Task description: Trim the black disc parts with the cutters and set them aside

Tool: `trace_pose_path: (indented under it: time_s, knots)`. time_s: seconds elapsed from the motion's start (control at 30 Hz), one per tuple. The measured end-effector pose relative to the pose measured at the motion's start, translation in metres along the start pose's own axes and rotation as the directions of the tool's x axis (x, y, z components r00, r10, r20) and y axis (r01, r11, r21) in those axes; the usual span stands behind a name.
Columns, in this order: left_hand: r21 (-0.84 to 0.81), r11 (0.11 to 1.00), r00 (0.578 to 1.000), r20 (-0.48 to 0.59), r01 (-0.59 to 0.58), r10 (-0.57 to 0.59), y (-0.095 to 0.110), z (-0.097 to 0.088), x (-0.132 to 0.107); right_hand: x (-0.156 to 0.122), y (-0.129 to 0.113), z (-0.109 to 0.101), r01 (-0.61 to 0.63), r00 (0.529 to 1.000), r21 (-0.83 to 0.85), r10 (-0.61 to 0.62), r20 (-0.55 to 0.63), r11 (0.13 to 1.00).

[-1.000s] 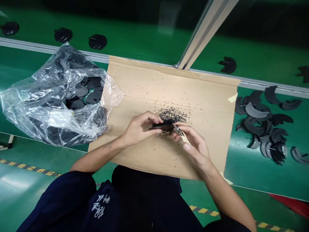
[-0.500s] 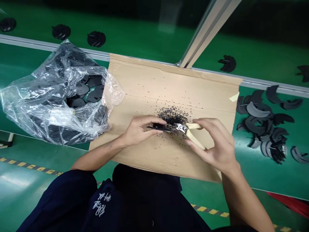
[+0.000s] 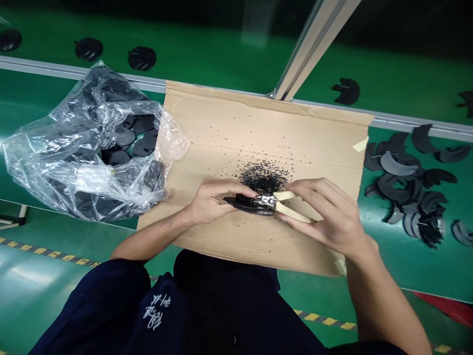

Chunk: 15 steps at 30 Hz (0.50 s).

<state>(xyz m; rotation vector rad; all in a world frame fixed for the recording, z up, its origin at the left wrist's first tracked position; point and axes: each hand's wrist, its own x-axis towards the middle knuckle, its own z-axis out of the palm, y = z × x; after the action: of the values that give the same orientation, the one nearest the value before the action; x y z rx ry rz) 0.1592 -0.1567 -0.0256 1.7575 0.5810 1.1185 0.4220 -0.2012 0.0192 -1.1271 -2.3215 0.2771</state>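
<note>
My left hand point(image 3: 216, 199) grips a flat black moulded piece point(image 3: 246, 205) above a cardboard sheet point(image 3: 221, 118). My right hand point(image 3: 327, 212) holds small cutting pliers point(image 3: 284, 203) with cream handles and steel jaws. The jaws meet the right end of the black piece, though the exact contact is hard to see. Just beyond both hands lies a heap of black trimmings point(image 3: 264, 177), with loose bits scattered across the cardboard.
A clear plastic bag point(image 3: 55, 167) of black discs lies left of the cardboard. Black crescent pieces point(image 3: 402, 185) are piled on the green bench to the right. A metal rail point(image 3: 74, 74) and an angled aluminium strut point(image 3: 314, 49) cross behind.
The pliers have swung from a steep angle to nearly level and moved left, their jaws now at the black piece. My right hand has moved up and to the right. The left hand stays nearly still.
</note>
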Motion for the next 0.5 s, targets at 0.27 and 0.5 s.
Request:
trace_pose_path:
  time_s: [0.27, 0.5]
  knots:
    - [0.029, 0.999, 1.0, -0.013, -0.02, 0.021, 0.0, -0.002, -0.002, 0.001, -0.006, 0.005, -0.006, 1.0, -0.117, 0.009, 0.018, 0.993]
    - [0.137, 0.987, 0.996, 0.001, -0.087, 0.088, -0.001, -0.005, -0.007, 0.002, -0.015, -0.004, 0.004, 0.995, -0.294, 0.026, 0.098, 0.956]
